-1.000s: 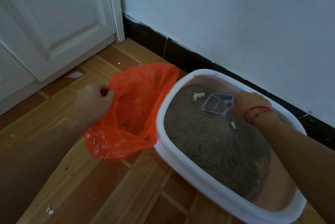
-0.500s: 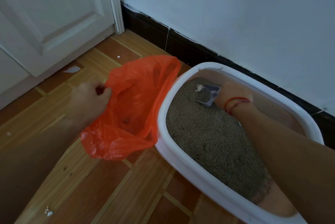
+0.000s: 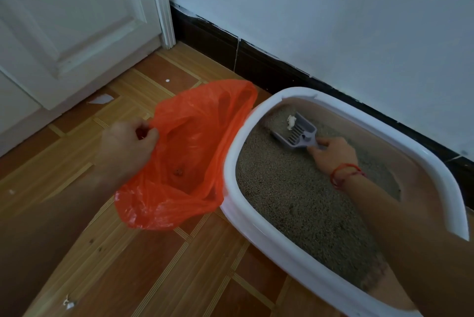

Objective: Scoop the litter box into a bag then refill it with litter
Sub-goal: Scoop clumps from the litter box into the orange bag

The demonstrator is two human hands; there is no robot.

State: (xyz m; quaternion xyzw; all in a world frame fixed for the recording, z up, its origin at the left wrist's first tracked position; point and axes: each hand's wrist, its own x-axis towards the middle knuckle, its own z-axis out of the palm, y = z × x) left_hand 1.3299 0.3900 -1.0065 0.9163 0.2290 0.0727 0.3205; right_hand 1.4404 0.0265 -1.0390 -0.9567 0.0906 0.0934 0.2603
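Observation:
A white litter box (image 3: 259,232) sits on the floor against the wall, filled with grey-brown litter (image 3: 295,193). My right hand (image 3: 333,155) grips the handle of a grey slotted scoop (image 3: 295,132) at the far end of the litter. A small white clump (image 3: 291,121) lies in the scoop. An orange plastic bag (image 3: 189,152) stands open against the box's left rim. My left hand (image 3: 128,144) pinches the bag's near-left edge and holds it open. A small dark lump lies inside the bag.
Wooden parquet floor (image 3: 154,265) with small white scraps (image 3: 101,99) lies in front. A white door (image 3: 64,21) stands at the left. A pale wall with a dark baseboard (image 3: 269,67) runs behind the box.
My right hand has pushed the scoop toward the box's far left corner and under the white clump, which now lies in the scoop. My left hand still holds the bag.

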